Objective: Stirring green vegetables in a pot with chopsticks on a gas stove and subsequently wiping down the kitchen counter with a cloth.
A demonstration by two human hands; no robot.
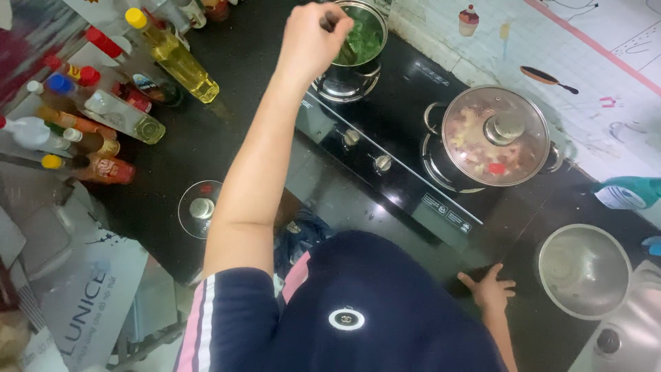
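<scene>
While the right hand rests flat, fingers spread, on the black counter, the left hand closes around a thin utensil, mostly hidden, angled down into the pot of greens on the stove's far burner.

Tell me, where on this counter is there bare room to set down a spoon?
Bare black counter lies between the oil bottles and the stove, beyond the glass lid. A smaller patch sits between the right hand and the steel bowl. The bottle corner is crowded.
</scene>
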